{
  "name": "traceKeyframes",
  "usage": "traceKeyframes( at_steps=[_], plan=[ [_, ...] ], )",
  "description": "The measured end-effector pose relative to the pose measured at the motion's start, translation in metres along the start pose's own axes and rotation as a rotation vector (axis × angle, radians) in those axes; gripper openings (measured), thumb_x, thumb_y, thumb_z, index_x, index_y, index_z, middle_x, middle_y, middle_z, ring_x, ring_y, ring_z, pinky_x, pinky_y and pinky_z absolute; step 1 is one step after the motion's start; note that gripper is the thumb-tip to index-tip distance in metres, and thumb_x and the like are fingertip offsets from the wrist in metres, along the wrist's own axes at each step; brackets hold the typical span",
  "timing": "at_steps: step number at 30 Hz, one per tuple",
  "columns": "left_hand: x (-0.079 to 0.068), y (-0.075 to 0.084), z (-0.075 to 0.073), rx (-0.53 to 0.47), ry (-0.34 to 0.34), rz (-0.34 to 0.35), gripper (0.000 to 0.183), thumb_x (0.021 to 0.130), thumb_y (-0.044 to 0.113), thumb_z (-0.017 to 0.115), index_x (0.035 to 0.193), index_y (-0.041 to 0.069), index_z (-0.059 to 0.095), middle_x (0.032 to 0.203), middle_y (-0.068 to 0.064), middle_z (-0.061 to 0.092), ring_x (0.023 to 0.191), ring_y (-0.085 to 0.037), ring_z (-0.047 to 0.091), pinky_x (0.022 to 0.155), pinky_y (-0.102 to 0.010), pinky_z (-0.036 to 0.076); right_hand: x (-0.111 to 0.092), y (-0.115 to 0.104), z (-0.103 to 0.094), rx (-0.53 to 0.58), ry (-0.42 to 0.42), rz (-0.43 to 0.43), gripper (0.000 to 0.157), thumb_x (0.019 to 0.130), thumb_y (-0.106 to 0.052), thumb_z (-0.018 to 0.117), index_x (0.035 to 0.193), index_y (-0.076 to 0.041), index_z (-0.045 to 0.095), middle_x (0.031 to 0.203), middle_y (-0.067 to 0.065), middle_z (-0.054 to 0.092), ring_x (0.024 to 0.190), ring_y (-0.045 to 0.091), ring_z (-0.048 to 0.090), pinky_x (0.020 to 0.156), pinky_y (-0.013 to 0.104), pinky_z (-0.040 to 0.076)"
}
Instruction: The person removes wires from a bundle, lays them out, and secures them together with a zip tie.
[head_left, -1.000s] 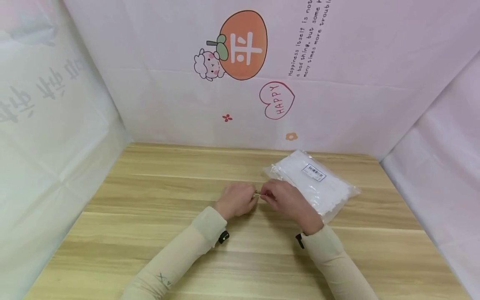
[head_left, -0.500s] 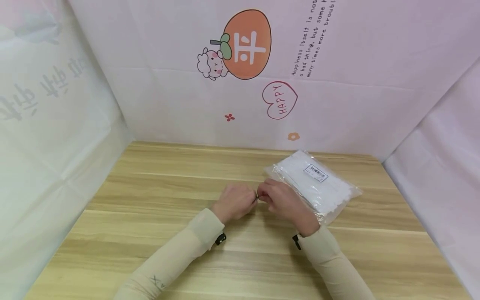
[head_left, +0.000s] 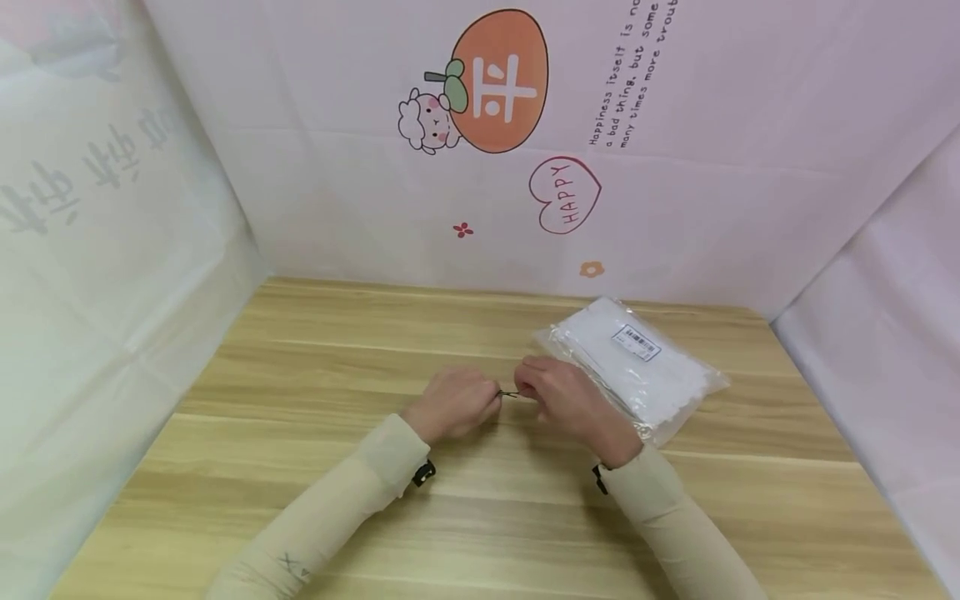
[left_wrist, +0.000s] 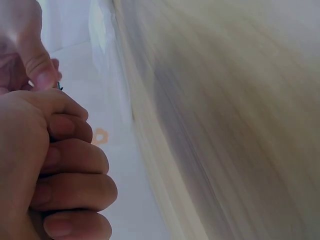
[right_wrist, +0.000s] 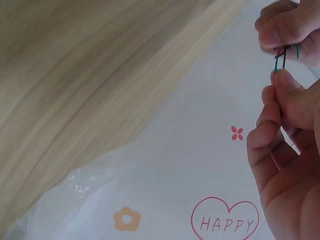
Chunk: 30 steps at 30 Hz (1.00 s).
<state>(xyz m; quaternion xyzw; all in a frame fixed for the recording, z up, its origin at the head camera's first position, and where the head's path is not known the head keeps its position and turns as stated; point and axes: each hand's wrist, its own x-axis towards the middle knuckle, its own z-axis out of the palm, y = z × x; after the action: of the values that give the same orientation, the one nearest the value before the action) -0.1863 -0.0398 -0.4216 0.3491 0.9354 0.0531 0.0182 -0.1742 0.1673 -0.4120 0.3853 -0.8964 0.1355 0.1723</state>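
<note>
1. Green and dark slender strands (right_wrist: 277,61) are suspended between two hands; whether they are made of wire or of cord cannot be told.

2. Long axis: in the head view, the short exposed length is directed roughly left to right, along the line joining the two grips, and appears slightly forked toward the right.

3. Left grip: one end is pinched closely by the bare left hand (head_left: 453,404), the remaining fingers being curled toward the palm. Just beside the strands, a short loose green end (right_wrist: 298,51) is seen projecting from this grip, untouched by the opposite fingertips.

4. Right grip: the other end is pinched between thumb and forefinger of the bare right hand (head_left: 570,404), with no gap seen between the tips; the other fingers are loosely bent.

5. Governing relation: neither hand is nearer, since the strands are held by both. Any pull or twist is judged to be governed by this shared axis.

6. Setting: a clear plastic packet with white contents (head_left: 652,379) is laid beyond and to the right, on the pale wood-grain tabletop (head_left: 337,358).
</note>
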Motion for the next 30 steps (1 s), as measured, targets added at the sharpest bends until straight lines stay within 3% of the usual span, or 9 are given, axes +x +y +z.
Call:
traceKeyframes(
  at_steps=[6,12,16,24,30],
  plan=[
    [-0.003,-0.005,-0.002,0.008,-0.019,-0.005,0.041,0.105,0.019,0.052,0.065,0.021,0.040,0.060,0.008,0.031,0.056,-0.009,0.029,0.049,-0.025,0.028,-0.002,0.003,-0.001,0.045,-0.036,-0.013,0.017,0.088,0.002,0.081,0.087,-0.012,0.070,0.086,-0.003,0.068,0.077,0.010,0.064,0.070,0.026,0.057],
    [-0.002,-0.006,-0.002,0.001,-0.022,-0.011,0.041,0.106,0.020,0.053,0.066,0.021,0.041,0.061,0.007,0.031,0.056,-0.009,0.030,0.049,-0.025,0.028,-0.001,0.002,-0.001,0.026,-0.011,-0.033,0.011,0.090,-0.008,0.083,0.089,-0.011,0.073,0.087,-0.003,0.066,0.076,0.010,0.064,0.069,0.025,0.056],
    [-0.003,-0.007,-0.002,-0.001,-0.012,-0.004,0.040,0.107,0.023,0.052,0.068,0.022,0.043,0.061,0.008,0.033,0.057,-0.008,0.032,0.050,-0.025,0.029,0.002,0.001,0.000,-0.042,0.036,-0.069,0.016,0.088,-0.006,0.083,0.085,-0.011,0.068,0.084,-0.002,0.063,0.075,0.013,0.063,0.067,0.026,0.056],
    [-0.012,-0.013,-0.004,-0.034,0.018,0.013,0.038,0.106,0.021,0.051,0.068,0.020,0.044,0.061,0.008,0.033,0.057,-0.008,0.032,0.052,-0.024,0.027,0.001,0.004,-0.001,-0.067,0.066,-0.127,0.026,0.085,0.004,0.077,0.080,-0.013,0.058,0.079,-0.003,0.058,0.071,0.013,0.056,0.062,0.027,0.050],
    [-0.028,-0.030,-0.003,-0.066,0.017,-0.015,0.040,0.106,0.020,0.048,0.066,0.021,0.041,0.062,0.008,0.033,0.057,-0.008,0.032,0.054,-0.024,0.029,-0.011,0.015,-0.008,-0.076,0.042,-0.064,0.036,0.076,0.020,0.063,0.077,-0.015,0.053,0.074,-0.005,0.052,0.069,0.010,0.048,0.060,0.024,0.044]
  ],
)
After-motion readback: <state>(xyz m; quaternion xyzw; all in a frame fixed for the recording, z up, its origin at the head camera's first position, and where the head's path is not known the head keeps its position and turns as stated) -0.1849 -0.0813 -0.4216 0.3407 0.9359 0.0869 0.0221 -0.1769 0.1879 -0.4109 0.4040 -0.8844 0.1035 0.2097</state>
